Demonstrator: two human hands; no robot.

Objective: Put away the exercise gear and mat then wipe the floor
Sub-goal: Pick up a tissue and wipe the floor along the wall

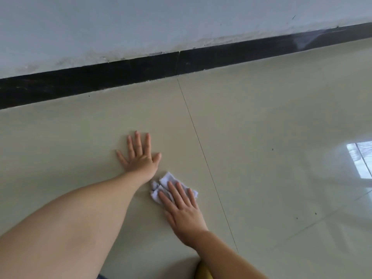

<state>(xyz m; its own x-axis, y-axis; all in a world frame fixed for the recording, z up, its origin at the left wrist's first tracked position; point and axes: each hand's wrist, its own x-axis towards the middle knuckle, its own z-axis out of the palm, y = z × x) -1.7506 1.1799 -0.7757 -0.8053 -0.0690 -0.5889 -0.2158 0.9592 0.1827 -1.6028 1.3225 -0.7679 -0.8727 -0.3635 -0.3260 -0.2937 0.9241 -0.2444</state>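
Observation:
My left hand [138, 156] lies flat on the beige tiled floor [261, 137], palm down, fingers spread, holding nothing. Just below and to the right of it, my right hand [181, 208] presses flat on a small crumpled white cloth [167, 183], fingers extended over it. The cloth sticks out beyond the fingertips toward the left wrist. Its lower part is hidden under the palm. No exercise gear or mat is in view.
A black skirting board [120, 77] runs along the foot of a pale wall [141, 23] at the far side. A tile joint [203, 156] runs just right of both hands. A window reflection [360, 160] shines at right. Something yellow [203, 271] shows at the bottom edge.

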